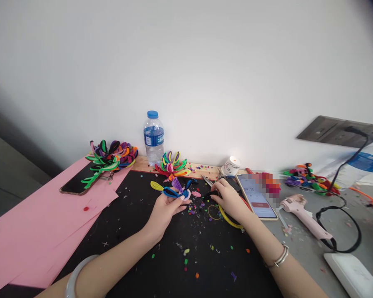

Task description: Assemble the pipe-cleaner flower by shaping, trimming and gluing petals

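My left hand [165, 210] pinches a partly formed pipe-cleaner flower [180, 189], with blue, purple, black and yellow loops and a white part under the thumb. To its right, my right hand [227, 198] bends down to the black mat [136, 252], thumb and fingertips closing around a dark fuzzy strand that looks like a black pipe cleaner [209, 193]. Scissors [207, 180] lie just beyond those fingers, their handles hidden. Yellow pipe cleaners [228, 219] curve out from beneath my right palm.
Behind stand a finished pipe-cleaner flower [171, 164], a water bottle [154, 138] and a paper cup [231, 166]. Pink paper [34, 219] at left bears a phone [76, 180] and a flower bundle [115, 155]. At right are a lit phone [257, 198], a corded glue gun [307, 219] and a white box [354, 273].
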Motion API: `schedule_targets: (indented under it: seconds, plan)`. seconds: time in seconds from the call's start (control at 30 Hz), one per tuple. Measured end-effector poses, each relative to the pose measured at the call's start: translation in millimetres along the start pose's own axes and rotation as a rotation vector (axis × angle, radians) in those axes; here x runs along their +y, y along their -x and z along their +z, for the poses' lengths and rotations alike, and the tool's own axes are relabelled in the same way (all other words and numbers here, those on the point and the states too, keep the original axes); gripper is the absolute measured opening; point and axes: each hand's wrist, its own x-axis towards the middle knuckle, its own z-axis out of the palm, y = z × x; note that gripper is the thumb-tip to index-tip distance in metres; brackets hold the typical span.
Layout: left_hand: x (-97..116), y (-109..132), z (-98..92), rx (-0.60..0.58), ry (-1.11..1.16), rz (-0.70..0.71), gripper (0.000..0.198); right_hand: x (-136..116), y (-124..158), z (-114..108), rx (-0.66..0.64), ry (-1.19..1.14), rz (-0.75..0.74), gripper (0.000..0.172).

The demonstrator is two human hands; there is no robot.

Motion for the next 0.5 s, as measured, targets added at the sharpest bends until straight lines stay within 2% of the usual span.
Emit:
schedule_targets:
  seconds: [0.17,0.3,0.37,0.5]
  plan:
    - [0,1,0.8,-0.031,-0.048,0.014,0.026,-1,10,2,0.083,-0.027,0.004,0.008]
    - [-1,1,0.2,-0.053,-0.086,0.010,0.027,-2,14,3,0.183,-0.019,0.118,0.003]
    - [-2,2,-0.1,-0.059,-0.105,0.005,0.028,-5,15,4,0.247,-0.037,0.169,0.007]
    - [-2,2,-0.2,-0.067,-0.149,-0.001,0.030,-12,19,3,0.259,-0.056,0.117,0.016]
